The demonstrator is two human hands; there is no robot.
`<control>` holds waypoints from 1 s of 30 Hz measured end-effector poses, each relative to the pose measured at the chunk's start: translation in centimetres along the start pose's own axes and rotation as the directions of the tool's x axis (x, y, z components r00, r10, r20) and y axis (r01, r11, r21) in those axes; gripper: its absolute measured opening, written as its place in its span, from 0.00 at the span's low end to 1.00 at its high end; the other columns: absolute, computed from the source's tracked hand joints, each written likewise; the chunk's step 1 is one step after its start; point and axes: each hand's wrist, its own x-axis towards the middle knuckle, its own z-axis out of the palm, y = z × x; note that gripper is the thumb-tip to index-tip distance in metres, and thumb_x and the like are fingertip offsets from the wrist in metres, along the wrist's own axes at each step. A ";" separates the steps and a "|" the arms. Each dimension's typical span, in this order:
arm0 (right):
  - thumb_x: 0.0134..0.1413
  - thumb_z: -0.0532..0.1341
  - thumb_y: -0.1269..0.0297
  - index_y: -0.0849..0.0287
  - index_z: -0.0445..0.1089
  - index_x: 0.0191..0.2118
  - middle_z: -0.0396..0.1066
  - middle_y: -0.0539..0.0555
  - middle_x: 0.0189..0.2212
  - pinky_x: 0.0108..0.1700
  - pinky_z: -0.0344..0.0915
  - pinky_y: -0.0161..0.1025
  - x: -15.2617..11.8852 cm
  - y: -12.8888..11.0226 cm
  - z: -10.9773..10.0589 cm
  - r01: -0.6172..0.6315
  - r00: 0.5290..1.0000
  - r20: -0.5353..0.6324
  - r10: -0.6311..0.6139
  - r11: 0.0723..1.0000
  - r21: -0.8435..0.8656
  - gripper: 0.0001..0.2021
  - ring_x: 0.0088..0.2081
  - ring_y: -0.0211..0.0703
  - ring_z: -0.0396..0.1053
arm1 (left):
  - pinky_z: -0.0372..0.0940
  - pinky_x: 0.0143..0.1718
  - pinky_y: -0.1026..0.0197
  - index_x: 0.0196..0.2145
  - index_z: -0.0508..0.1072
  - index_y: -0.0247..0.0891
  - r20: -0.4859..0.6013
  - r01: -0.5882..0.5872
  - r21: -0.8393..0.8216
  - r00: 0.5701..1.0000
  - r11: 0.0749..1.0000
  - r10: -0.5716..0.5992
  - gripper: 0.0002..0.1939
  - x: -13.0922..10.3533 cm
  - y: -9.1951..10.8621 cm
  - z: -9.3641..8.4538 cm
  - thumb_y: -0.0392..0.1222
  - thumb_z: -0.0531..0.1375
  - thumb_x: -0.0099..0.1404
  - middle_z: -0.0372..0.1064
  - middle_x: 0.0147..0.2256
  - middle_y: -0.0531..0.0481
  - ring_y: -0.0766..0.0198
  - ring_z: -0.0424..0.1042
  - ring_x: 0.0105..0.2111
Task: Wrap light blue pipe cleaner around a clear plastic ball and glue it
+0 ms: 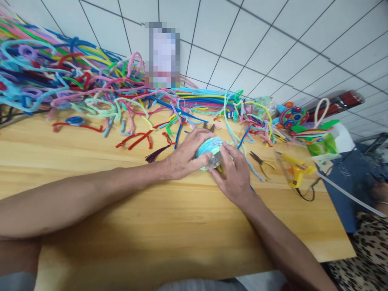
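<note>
Between my two hands, just above the wooden table [142, 226], is a rounded clear plastic piece [214, 161] with light blue and pale green pipe cleaners [210, 146] wound over its upper part. My left hand [189, 155] grips it from the left, thumb across the front. On the other side my right hand [233, 171] holds its right edge with bent fingers. The fingertips partly cover the piece. A dark red tassel [157, 154] lies left of my left hand. Pliers with yellow handles [263, 163] rest to the right of my right hand.
A large heap of coloured pipe cleaners [91, 81] runs along the tiled wall. Red pipe cleaner pieces [136, 140] lie in front of it. At the right are a yellow glue gun [298, 169] with a long glue stick and cord, and a person in leopard print [357, 250].
</note>
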 end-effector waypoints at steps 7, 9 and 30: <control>0.70 0.69 0.63 0.59 0.48 0.82 0.72 0.72 0.64 0.64 0.78 0.63 -0.1 -0.2 0.0 0.008 1.000 0.007 -0.008 1.000 -0.026 0.43 0.66 0.64 0.73 | 0.62 0.73 0.35 0.70 0.61 0.42 0.005 -0.013 0.026 1.000 1.000 0.012 0.25 -0.3 -0.2 0.2 0.52 0.53 0.82 0.64 0.67 0.35 0.46 0.64 0.70; 0.70 0.68 0.63 0.57 0.48 0.82 0.72 0.71 0.65 0.63 0.78 0.63 -0.1 -0.3 0.0 0.007 1.000 0.009 -0.006 0.999 -0.033 0.43 0.66 0.63 0.73 | 0.62 0.73 0.35 0.70 0.61 0.41 0.011 -0.015 0.026 1.000 1.000 0.015 0.25 -0.4 -0.1 0.1 0.51 0.54 0.81 0.64 0.67 0.34 0.45 0.63 0.70; 0.72 0.66 0.66 0.60 0.49 0.81 0.74 0.70 0.62 0.64 0.77 0.60 0.1 -0.1 0.1 0.056 0.998 0.010 -0.055 0.993 -0.108 0.40 0.65 0.61 0.73 | 0.56 0.77 0.33 0.71 0.59 0.41 0.033 0.025 -0.030 0.999 0.999 -0.024 0.25 -0.4 0.3 0.0 0.53 0.49 0.84 0.61 0.68 0.33 0.45 0.59 0.73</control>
